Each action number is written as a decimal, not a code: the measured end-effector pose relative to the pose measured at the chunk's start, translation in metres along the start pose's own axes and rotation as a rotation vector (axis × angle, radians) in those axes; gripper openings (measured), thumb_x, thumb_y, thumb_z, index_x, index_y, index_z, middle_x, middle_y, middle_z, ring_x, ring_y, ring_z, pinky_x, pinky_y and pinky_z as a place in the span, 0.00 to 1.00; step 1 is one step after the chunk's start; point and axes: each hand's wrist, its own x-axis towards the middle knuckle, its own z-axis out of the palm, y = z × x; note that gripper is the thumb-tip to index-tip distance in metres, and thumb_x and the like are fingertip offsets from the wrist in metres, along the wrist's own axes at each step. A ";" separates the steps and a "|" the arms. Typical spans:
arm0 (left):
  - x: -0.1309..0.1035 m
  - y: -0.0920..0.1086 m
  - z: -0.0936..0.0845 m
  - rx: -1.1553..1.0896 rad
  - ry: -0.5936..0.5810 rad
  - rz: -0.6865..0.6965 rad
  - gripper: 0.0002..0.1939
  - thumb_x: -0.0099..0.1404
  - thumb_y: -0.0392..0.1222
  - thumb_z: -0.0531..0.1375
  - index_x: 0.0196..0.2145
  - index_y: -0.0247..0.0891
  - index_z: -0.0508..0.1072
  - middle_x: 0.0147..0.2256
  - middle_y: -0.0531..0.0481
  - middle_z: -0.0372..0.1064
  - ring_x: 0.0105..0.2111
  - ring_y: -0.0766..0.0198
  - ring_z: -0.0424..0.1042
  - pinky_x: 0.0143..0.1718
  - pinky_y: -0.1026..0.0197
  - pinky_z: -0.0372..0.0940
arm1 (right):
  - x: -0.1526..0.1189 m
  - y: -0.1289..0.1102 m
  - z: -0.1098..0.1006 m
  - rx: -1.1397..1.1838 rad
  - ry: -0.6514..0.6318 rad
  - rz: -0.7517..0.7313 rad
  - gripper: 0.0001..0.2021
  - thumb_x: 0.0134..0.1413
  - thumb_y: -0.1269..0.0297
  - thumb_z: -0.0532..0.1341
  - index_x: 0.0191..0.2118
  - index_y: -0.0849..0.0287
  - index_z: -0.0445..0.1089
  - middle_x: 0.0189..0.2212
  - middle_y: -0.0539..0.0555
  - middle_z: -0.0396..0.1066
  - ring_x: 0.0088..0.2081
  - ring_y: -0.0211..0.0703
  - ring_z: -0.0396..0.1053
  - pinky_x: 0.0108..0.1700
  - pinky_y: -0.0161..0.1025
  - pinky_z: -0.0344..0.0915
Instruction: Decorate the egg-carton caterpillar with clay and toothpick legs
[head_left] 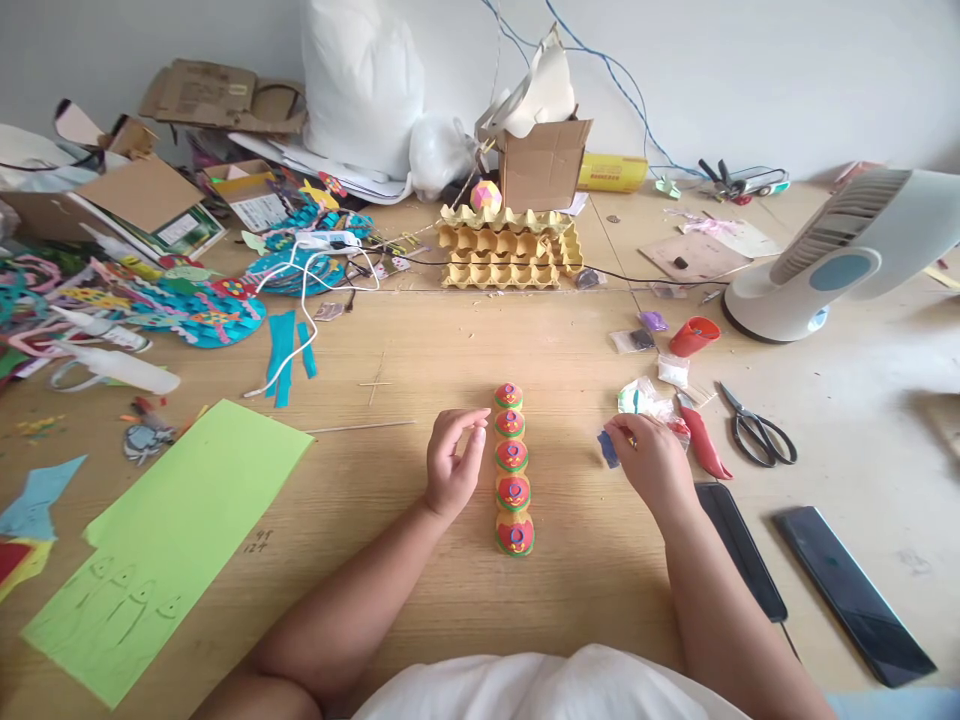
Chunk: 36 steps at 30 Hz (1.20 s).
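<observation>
A strip of several egg-carton cups (513,458) runs away from me along the middle of the table. Its domes are red with green rims, small blue rings and yellow marks. My left hand (454,460) is just left of the strip, fingers curved, with a gap between thumb and forefinger and nothing visible in it. Over to the right, my right hand (651,458) has its fingers pinched together above a small blue piece (608,449), perhaps in a clear bag. What sits between those fingertips is hidden. Small plastic bags (643,397) lie behind that hand.
Black-handled scissors (757,430), a red packet (703,440), a phone (853,595) and a black case (742,550) lie at right. A red cup (694,336) and white fan (825,255) stand behind. Green paper (187,530) lies left; egg cartons (502,250) at back.
</observation>
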 end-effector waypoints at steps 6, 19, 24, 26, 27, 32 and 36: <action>0.000 -0.003 0.000 -0.011 0.023 -0.035 0.14 0.75 0.47 0.55 0.49 0.40 0.77 0.41 0.45 0.74 0.42 0.59 0.73 0.47 0.56 0.69 | 0.008 0.014 -0.003 -0.065 -0.049 0.101 0.11 0.61 0.60 0.57 0.33 0.58 0.74 0.32 0.57 0.79 0.37 0.53 0.74 0.40 0.44 0.63; 0.000 -0.005 0.001 -0.049 0.041 -0.058 0.12 0.75 0.45 0.56 0.49 0.41 0.77 0.41 0.46 0.74 0.43 0.60 0.73 0.49 0.56 0.68 | 0.012 0.032 -0.001 -0.087 0.012 0.142 0.11 0.59 0.59 0.59 0.32 0.58 0.75 0.33 0.58 0.79 0.36 0.53 0.73 0.39 0.45 0.63; 0.000 -0.005 0.001 -0.054 0.048 -0.066 0.12 0.75 0.45 0.56 0.48 0.41 0.77 0.41 0.46 0.74 0.43 0.60 0.73 0.49 0.56 0.67 | 0.013 0.036 -0.003 -0.093 0.047 0.188 0.12 0.58 0.56 0.59 0.34 0.58 0.75 0.32 0.57 0.78 0.35 0.52 0.73 0.40 0.45 0.63; 0.000 -0.005 0.001 -0.053 0.051 -0.068 0.12 0.75 0.45 0.56 0.48 0.41 0.77 0.41 0.45 0.74 0.43 0.59 0.73 0.49 0.56 0.67 | 0.013 0.036 -0.004 -0.093 0.044 0.207 0.11 0.57 0.57 0.59 0.33 0.58 0.74 0.32 0.57 0.78 0.35 0.52 0.73 0.40 0.45 0.63; 0.000 -0.005 0.001 -0.054 0.052 -0.067 0.12 0.75 0.45 0.56 0.48 0.41 0.77 0.41 0.45 0.74 0.43 0.59 0.73 0.49 0.56 0.67 | 0.013 0.035 -0.005 -0.092 0.039 0.214 0.11 0.57 0.57 0.59 0.33 0.57 0.74 0.32 0.57 0.78 0.35 0.51 0.73 0.39 0.45 0.63; 0.000 -0.005 0.001 -0.061 0.056 -0.078 0.12 0.75 0.45 0.56 0.48 0.41 0.77 0.41 0.45 0.74 0.43 0.59 0.73 0.49 0.56 0.67 | 0.013 0.030 -0.009 -0.032 0.006 0.241 0.11 0.57 0.57 0.58 0.31 0.57 0.74 0.30 0.55 0.78 0.33 0.50 0.73 0.37 0.43 0.62; 0.001 -0.005 0.001 -0.069 0.059 -0.084 0.12 0.75 0.45 0.56 0.48 0.40 0.77 0.41 0.45 0.74 0.43 0.59 0.73 0.49 0.56 0.67 | 0.011 0.025 -0.011 0.033 -0.005 0.267 0.13 0.57 0.54 0.60 0.31 0.56 0.75 0.28 0.54 0.78 0.31 0.49 0.72 0.36 0.42 0.62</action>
